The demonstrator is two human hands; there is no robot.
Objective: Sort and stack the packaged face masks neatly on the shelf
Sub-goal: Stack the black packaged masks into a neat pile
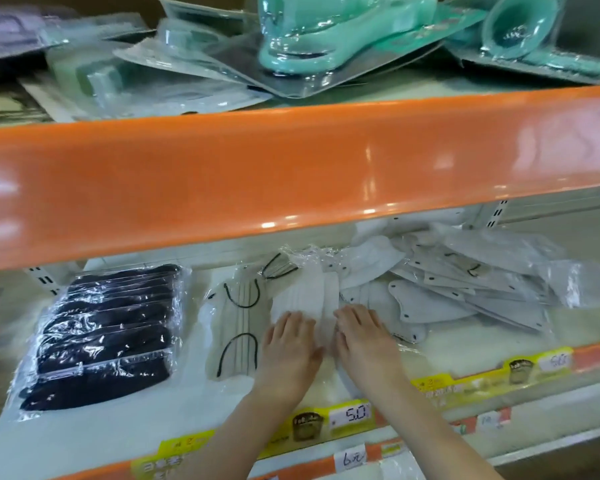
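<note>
Head view: left hand (289, 344) and right hand (364, 336), fingers straight, press flat on one white mask pack (309, 299) mid-shelf (84, 441) near the front edge. One black mask pack (101, 336) lies left; a loose grey mask pile (464, 289), uncountable, lies right.

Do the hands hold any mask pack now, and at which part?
Neither grips anything: left hand and right hand press flat on the near end of the white mask pack.
</note>
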